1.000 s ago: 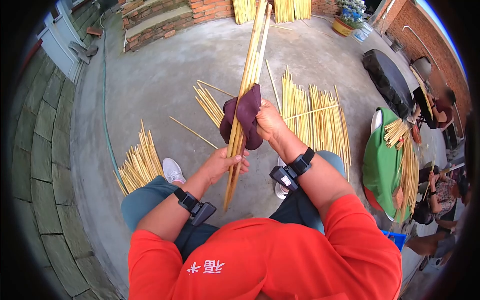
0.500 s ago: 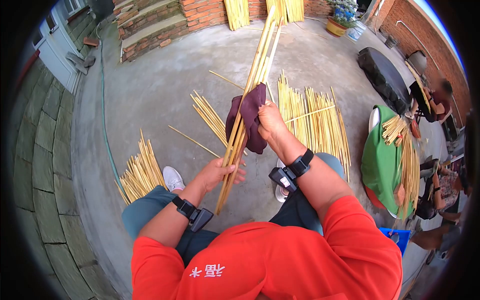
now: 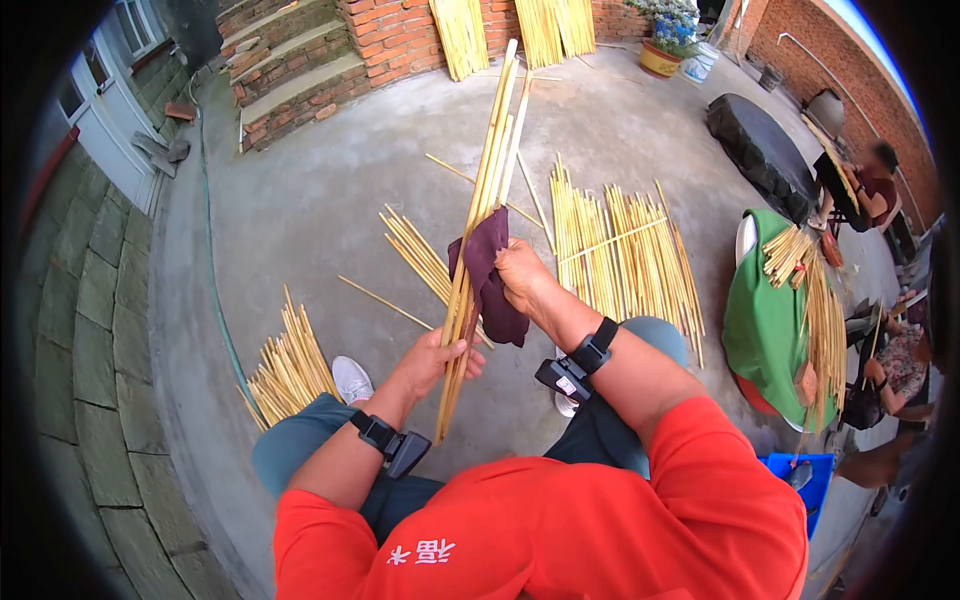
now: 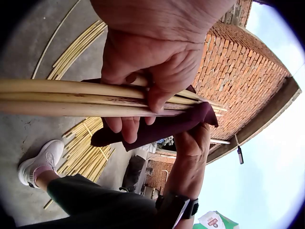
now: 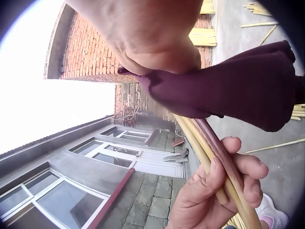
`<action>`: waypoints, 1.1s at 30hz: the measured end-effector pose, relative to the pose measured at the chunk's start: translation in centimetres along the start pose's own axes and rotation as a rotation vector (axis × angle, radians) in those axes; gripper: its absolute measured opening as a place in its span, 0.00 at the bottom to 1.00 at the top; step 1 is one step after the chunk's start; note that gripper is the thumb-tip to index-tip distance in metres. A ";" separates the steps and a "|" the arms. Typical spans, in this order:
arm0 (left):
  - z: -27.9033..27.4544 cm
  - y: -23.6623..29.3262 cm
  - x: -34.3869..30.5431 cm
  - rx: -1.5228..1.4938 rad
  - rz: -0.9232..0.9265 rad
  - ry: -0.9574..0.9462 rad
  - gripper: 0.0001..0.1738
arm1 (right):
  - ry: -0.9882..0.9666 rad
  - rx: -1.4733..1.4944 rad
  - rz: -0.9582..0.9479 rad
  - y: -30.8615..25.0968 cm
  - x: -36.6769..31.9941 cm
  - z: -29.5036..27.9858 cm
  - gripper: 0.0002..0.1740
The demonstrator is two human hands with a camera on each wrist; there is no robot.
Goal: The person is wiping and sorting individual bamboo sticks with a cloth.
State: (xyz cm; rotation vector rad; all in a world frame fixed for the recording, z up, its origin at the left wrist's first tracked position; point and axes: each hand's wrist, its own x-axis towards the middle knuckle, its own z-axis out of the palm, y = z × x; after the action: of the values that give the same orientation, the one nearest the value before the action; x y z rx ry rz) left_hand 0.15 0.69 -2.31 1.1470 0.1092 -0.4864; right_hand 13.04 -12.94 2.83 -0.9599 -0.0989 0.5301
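Note:
Several long pale sticks (image 3: 487, 170) stand at a slant between the hands, one with a reddish-purple stretch in the right wrist view (image 5: 217, 142). Near their lower end the left hand (image 3: 428, 362) holds them, its thumb (image 4: 159, 98) across the front and fingers behind. Higher up, the right hand (image 3: 524, 272) grips a dark purple cloth (image 3: 490, 262), which lies against the sticks and partly wraps them; its loose part hangs down on the right. In the right wrist view the cloth (image 5: 238, 88) hides where those fingertips meet the sticks.
Bundles of sticks lie on the concrete at left (image 3: 292, 368), centre (image 3: 418, 250) and right (image 3: 620, 250). A green cloth (image 3: 755, 320) with more sticks and a blue container (image 3: 815, 490) are at right. Other people sit at far right. Brick steps (image 3: 300, 75) rise behind.
Both hands, the sticks and the purple cloth are lower in the head view. The right hand has moved down with the cloth, whose loose part now hangs lower. The camera view has shifted too.

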 end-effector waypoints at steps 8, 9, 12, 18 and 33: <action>-0.1 0.8 0.3 -0.022 0.020 0.027 0.18 | -0.072 -0.081 0.199 1.8 -1.1 0.3 0.04; -0.1 0.7 0.4 -0.016 0.019 0.016 0.19 | -0.068 -0.063 0.176 1.9 -0.9 0.3 0.03; 0.1 0.5 0.2 0.009 0.008 -0.004 0.17 | -0.018 -0.058 0.118 2.1 -0.8 0.3 0.05; -0.3 -0.5 -0.4 0.044 -0.046 -0.046 0.20 | 0.039 0.055 0.037 0.0 0.7 -0.3 0.03; -1.2 -0.9 -0.9 -0.012 -0.123 -0.073 0.21 | 0.061 0.081 -0.043 -1.2 1.5 -1.3 0.06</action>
State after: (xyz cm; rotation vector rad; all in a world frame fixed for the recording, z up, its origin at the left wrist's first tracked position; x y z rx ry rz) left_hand -0.89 1.75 -3.30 1.1139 0.1199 -0.6351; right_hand 15.26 -13.79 2.80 -0.8927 -0.0424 0.4615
